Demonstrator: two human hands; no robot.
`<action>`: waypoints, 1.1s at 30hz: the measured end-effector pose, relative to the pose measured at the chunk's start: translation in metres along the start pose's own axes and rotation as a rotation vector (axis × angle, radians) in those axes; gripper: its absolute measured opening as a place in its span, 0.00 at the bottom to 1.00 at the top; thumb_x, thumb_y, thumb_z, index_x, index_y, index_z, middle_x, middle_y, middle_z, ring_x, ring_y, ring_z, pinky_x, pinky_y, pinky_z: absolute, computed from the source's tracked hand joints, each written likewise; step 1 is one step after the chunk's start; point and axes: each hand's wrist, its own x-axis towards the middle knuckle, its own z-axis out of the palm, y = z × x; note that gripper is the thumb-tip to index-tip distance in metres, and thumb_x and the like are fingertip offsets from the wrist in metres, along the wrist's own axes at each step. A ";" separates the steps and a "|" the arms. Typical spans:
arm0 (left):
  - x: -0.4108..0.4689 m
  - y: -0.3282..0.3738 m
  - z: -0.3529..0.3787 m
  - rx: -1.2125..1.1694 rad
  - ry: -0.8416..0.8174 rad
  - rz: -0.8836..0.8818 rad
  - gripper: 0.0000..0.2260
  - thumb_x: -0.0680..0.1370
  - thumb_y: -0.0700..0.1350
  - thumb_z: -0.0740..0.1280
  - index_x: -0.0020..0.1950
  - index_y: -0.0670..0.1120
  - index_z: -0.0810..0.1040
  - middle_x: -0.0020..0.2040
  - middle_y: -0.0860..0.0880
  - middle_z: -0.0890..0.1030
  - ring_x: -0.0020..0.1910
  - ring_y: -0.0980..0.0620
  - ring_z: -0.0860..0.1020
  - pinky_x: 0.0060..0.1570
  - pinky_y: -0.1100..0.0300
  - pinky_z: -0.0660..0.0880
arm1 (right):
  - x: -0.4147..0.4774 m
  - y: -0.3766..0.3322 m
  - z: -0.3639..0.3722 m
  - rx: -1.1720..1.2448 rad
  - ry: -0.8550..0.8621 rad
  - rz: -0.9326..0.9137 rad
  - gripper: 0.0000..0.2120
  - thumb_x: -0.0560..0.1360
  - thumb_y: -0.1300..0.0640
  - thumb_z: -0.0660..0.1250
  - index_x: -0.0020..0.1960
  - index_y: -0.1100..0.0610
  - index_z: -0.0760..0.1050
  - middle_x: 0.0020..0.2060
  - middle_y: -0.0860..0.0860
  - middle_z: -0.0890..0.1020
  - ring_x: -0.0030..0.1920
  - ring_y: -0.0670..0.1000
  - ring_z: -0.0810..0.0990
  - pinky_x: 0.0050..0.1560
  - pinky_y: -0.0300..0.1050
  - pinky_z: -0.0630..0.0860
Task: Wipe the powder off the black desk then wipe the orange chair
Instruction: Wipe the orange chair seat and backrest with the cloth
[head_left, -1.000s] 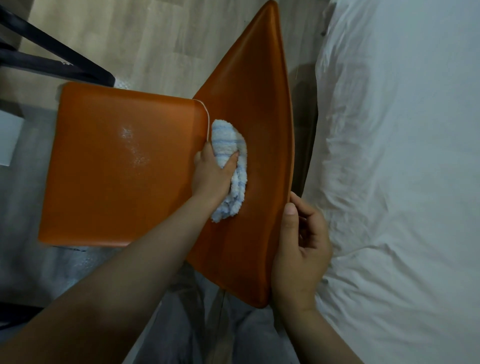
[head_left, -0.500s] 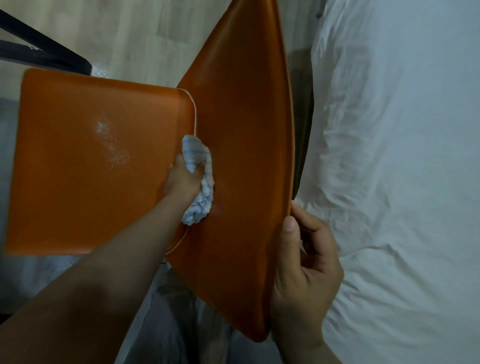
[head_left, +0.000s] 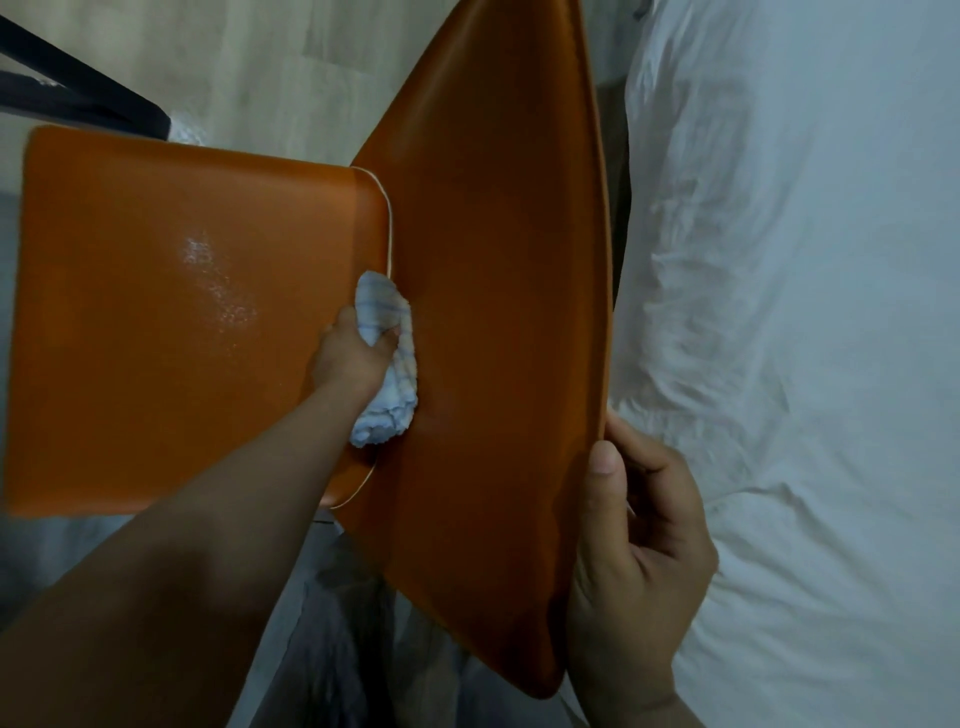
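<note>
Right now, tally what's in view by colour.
Orange: 1, the chair
White with blue stripes: 1, the cloth in the left hand
White: 1, the bedsheet
Black: 1, the desk frame
Total: 4

Pale wood-grain plank floor (head_left: 249, 78), smooth orange moulded chair (head_left: 156, 338) standing on it, dark metal desk leg (head_left: 78, 104) at upper left, rumpled white bedsheet (head_left: 805, 312) alongside at right
</note>
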 end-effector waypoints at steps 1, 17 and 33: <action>-0.006 0.002 -0.004 -0.023 0.014 0.015 0.24 0.72 0.64 0.61 0.60 0.48 0.70 0.54 0.45 0.77 0.49 0.44 0.78 0.49 0.47 0.77 | 0.000 0.000 0.000 -0.014 -0.003 0.001 0.09 0.77 0.53 0.63 0.56 0.49 0.78 0.48 0.50 0.82 0.50 0.47 0.82 0.46 0.34 0.76; -0.177 0.070 -0.082 -0.368 -0.013 0.335 0.17 0.74 0.60 0.68 0.59 0.59 0.70 0.56 0.54 0.78 0.53 0.53 0.79 0.50 0.53 0.77 | 0.003 -0.011 -0.014 -0.047 -0.162 0.124 0.14 0.79 0.48 0.63 0.60 0.52 0.79 0.51 0.49 0.82 0.52 0.47 0.81 0.48 0.38 0.78; -0.225 0.112 -0.058 -0.199 0.085 0.390 0.33 0.72 0.66 0.66 0.71 0.51 0.64 0.63 0.50 0.71 0.57 0.54 0.73 0.48 0.64 0.68 | -0.015 -0.027 -0.034 0.150 -0.162 0.367 0.11 0.81 0.56 0.60 0.57 0.54 0.80 0.48 0.51 0.85 0.48 0.50 0.84 0.43 0.47 0.81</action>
